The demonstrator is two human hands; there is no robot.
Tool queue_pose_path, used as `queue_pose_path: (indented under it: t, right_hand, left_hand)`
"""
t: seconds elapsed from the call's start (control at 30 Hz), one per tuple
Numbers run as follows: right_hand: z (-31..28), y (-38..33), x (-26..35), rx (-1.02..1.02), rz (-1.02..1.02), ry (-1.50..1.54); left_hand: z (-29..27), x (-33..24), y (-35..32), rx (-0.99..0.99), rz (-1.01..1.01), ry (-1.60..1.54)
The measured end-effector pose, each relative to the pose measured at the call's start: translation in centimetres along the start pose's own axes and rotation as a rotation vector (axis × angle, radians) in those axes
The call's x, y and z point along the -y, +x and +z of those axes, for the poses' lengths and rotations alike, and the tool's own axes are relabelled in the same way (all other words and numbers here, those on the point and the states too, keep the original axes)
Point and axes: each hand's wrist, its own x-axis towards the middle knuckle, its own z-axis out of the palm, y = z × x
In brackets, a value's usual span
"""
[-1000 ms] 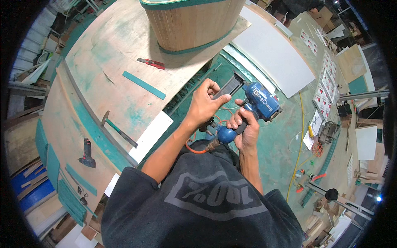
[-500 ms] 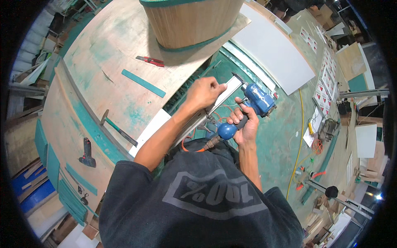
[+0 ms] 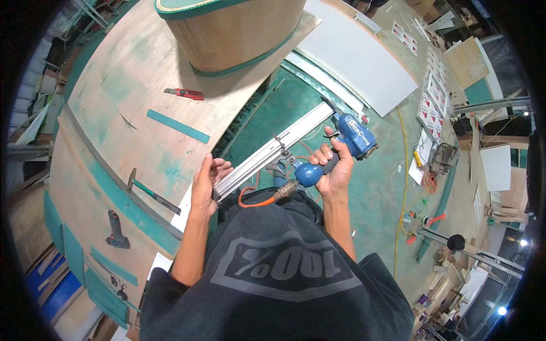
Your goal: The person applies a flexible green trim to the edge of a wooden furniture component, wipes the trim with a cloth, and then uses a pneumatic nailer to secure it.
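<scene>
A blue nail gun point(image 3: 356, 136) is tilted in front of my body, its long silver magazine point(image 3: 267, 150) slanting down toward my left hand. My right hand point(image 3: 335, 170) is wrapped round the gun's dark grip. At the magazine's lower end is my left hand point(image 3: 206, 184), cupped with its fingers loosely apart, the palm side against that end. An orange air hose point(image 3: 259, 202) joins a metal coupling below the round blue end of the grip.
On the wooden panel at left lie a red utility knife point(image 3: 183, 94), a green strip point(image 3: 178, 126), a hammer point(image 3: 153, 192) and a cordless drill point(image 3: 117, 230). A wood-clad tub shape point(image 3: 233, 37) stands beyond. White sheet point(image 3: 358, 57) lies at back right; a yellow hose point(image 3: 404, 187) crosses the green floor.
My left hand has moved from the upper part of the magazine down to its lower end, leaving the magazine's length exposed. My right hand still holds the nail gun. The view has shifted slightly.
</scene>
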Motion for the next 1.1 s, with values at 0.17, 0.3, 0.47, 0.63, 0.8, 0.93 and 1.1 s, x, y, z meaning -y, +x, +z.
queue_pose_path:
  t: [0.17, 0.3, 0.47, 0.63, 0.8, 0.93, 1.1]
  right_hand:
    - [2.3, -0.7, -0.1, -0.012, -0.011, -0.066]
    - [3.8, -0.9, 0.1, 0.030, -0.039, -0.097]
    - [5.4, -0.4, -0.7, 0.088, -0.020, -0.140]
    - [8.0, 1.4, 0.2, 0.120, 0.006, -0.221]
    - [5.4, 6.5, 4.0, 0.158, 0.035, -0.165]
    - [3.4, 11.5, 8.5, 0.176, -0.043, -0.224]
    - [2.2, 17.6, 16.2, 0.253, -0.139, -0.293]
  left_hand:
    - [1.9, 0.7, 2.3, 0.069, -0.071, -0.311]
    - [3.7, -0.4, 3.0, 0.162, 0.009, -0.215]
    - [6.3, -2.1, 3.6, 0.161, 0.262, -0.095]
    - [12.1, -3.6, 5.7, 0.261, 0.290, 0.014]
    - [16.1, -4.1, 8.0, 0.268, 0.304, -0.085]
    - [20.2, -5.3, 12.7, -0.126, 0.884, 0.391]
    - [32.3, -11.5, 18.3, -0.440, 1.600, 0.968]
